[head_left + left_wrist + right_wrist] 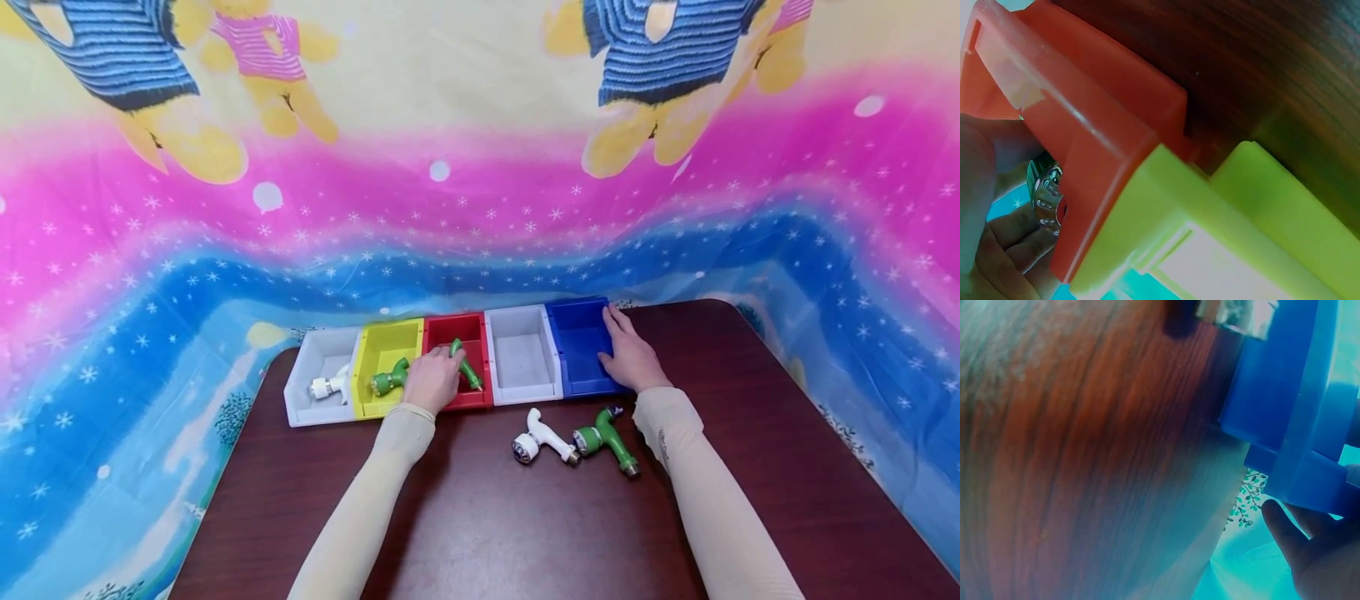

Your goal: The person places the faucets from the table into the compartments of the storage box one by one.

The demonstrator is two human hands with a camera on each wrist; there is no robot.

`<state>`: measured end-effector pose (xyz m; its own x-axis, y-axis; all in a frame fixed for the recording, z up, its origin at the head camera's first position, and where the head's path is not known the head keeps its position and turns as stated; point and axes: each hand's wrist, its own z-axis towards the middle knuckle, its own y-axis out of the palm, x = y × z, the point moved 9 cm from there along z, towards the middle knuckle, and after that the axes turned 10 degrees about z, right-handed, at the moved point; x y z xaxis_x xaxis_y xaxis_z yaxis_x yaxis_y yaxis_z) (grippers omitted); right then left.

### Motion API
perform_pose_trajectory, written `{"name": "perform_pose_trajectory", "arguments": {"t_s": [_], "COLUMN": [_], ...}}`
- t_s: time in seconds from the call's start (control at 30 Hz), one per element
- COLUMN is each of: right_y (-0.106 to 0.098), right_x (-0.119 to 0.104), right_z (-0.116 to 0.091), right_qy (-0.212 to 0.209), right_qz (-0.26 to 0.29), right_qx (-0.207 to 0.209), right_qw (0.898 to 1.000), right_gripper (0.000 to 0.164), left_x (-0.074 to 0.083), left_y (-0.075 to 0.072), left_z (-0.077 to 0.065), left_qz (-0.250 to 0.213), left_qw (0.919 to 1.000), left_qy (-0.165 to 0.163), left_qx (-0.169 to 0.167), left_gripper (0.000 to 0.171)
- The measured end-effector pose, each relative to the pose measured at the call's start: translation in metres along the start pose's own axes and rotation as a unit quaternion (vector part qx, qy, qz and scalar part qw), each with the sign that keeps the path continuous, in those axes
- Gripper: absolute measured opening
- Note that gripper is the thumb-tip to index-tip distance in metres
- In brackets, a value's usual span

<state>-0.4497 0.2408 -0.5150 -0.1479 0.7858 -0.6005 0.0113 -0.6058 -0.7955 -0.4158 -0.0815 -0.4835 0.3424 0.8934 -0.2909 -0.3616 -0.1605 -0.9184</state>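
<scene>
My left hand point(433, 379) reaches into the red bin point(489, 402) and holds a green faucet point(468, 368). In the left wrist view, its fingers point(1017, 230) lie around the faucet's chrome knob point(1049, 201), partly hidden by the bin wall. Along the right side of the blue bin point(588, 346) rests my right hand point(633, 354), fingers extended and thumb over the rim. A second green faucet point(388, 379) lies in the yellow bin point(393, 335). The left white bin point(322, 415) contains a white faucet point(332, 387).
On the brown table point(480, 517), a white faucet point(542, 437) and a green faucet point(609, 440) lie side by side in front of the bins. Another white bin point(521, 350) stands between the red and blue ones. A patterned cloth point(465, 200) hangs behind the table.
</scene>
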Motion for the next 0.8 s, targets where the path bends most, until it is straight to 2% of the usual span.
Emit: {"name": "perform_pose_trajectory", "arguments": {"t_s": [0.23,0.8], "right_y": [0.0000,-0.0008], "right_x": [-0.0007,-0.0018], "right_z": [-0.0003,-0.0004], "right_qy": [0.002,-0.005], "right_qz": [0.003,0.003], "right_qx": [-0.003,0.001], "right_qw": [1.000,1.000], "right_gripper": [0.087,0.087], "left_x": [0.0028,0.0051], "left_y": [0.0050,0.0090], "left_z": [0.0008,0.0041], "left_qz": [-0.007,0.008], "left_qw": [0.9999,1.0000], "left_qy": [-0.001,0.000], "left_qx": [-0.015,-0.002], "left_gripper": [0.048,0.035]}}
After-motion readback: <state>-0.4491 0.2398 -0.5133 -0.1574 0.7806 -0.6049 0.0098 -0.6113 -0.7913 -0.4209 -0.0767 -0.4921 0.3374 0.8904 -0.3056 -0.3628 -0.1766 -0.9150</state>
